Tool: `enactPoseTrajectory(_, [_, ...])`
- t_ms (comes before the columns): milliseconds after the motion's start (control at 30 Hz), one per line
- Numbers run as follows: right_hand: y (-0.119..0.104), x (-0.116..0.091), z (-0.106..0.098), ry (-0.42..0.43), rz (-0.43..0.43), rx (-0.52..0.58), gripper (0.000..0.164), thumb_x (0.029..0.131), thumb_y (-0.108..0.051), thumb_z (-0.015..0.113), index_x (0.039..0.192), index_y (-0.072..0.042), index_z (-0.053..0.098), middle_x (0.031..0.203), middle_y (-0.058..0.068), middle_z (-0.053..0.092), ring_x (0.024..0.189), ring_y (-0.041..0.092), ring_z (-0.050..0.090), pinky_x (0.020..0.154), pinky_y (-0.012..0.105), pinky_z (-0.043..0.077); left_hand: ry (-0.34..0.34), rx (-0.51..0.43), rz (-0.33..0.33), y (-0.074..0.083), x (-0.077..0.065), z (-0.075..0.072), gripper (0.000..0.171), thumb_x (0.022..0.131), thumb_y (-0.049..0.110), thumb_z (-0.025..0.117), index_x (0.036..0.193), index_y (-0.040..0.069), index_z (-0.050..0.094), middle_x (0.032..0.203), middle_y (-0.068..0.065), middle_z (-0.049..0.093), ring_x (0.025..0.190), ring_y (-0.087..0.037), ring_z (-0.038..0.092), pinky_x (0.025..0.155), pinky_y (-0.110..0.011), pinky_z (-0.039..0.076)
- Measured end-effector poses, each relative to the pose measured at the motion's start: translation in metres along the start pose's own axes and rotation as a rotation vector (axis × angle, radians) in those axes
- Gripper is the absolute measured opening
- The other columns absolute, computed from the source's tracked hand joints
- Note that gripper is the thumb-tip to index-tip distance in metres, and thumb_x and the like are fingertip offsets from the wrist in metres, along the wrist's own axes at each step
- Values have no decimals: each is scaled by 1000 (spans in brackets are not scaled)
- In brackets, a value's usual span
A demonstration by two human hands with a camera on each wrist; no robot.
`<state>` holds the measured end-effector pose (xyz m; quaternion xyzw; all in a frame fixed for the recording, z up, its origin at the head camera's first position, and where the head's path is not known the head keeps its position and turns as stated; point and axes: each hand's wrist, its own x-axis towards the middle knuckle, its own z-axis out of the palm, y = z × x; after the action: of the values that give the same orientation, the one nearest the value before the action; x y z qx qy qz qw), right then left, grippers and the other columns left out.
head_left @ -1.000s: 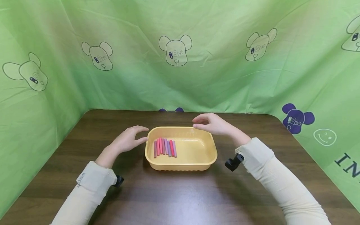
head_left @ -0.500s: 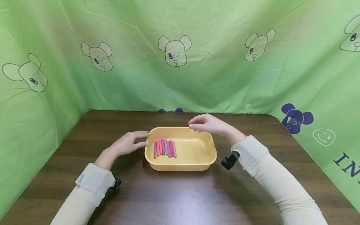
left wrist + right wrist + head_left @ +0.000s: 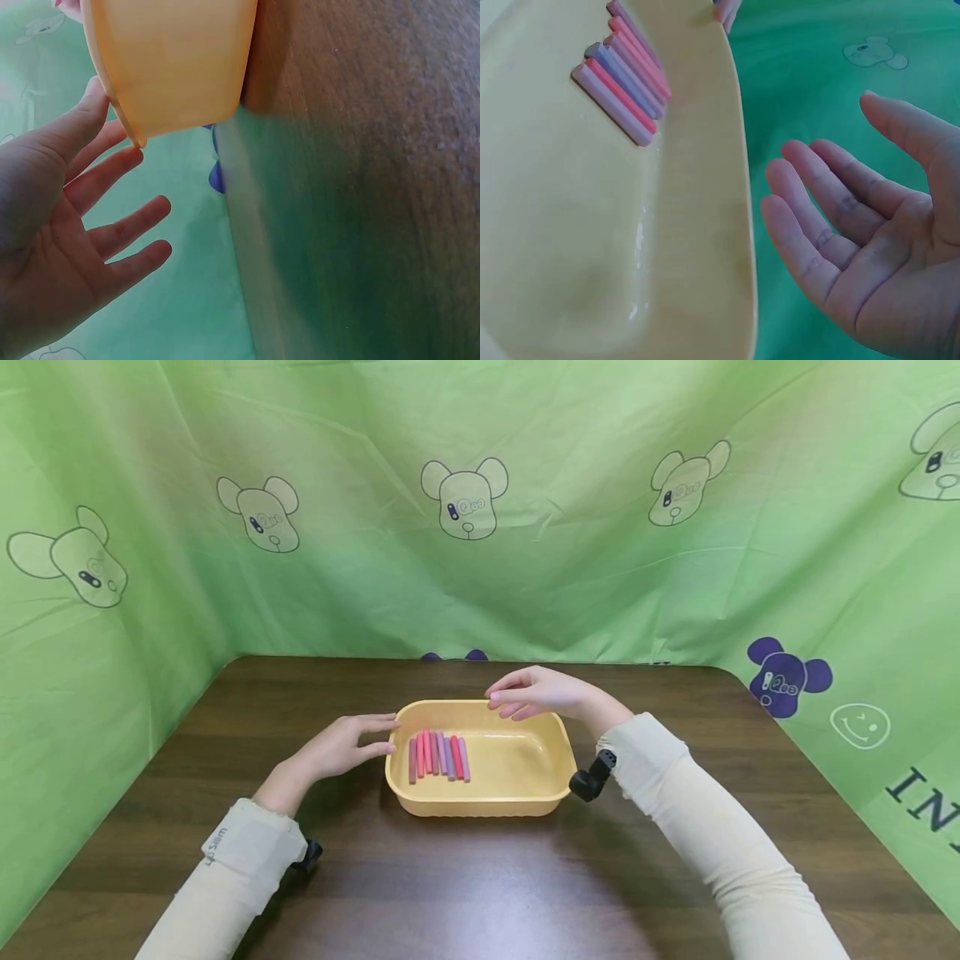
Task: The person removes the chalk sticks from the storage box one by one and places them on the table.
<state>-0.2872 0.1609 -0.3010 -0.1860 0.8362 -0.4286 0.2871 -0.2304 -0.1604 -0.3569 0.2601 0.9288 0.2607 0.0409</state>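
A yellow plastic basin point(image 3: 517, 807) stands on the table. Several pink, red and purple chalk-like sticks point(image 3: 439, 756) lie side by side on its floor, towards the left. At the basin's left end is my left hand point(image 3: 337, 747), fingers extended, thumb and fingertips right at the rim; the left wrist view shows the thumb tip on the rim point(image 3: 105, 82) and the other fingers spread. My right hand point(image 3: 543, 691) hovers over the far rim, right of the sticks. Its fingers are loosely bent and the palm point(image 3: 885, 292) holds nothing in the right wrist view.
The brown wooden table point(image 3: 480, 893) reaches back to a green cloth backdrop point(image 3: 570, 602) printed with bear heads. A black wrist camera point(image 3: 592, 775) on the right cuff overlaps the basin's right end in the head view.
My right hand has moved left along the basin's far rim. The left hand's fingers have straightened and lowered slightly at the left rim. The sticks stay in place.
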Motion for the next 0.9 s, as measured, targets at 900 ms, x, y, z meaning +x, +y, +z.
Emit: enactPoseTrajectory(900, [14,41,20,-131,106,51,43,92,-20,57,128,2,51,121,15,63,95,13,64,95,36,51,-22,12,-26,3,1,-2,49,89,26,62,132,5,53,140,-16,48,132,-35,42,109,-51,35])
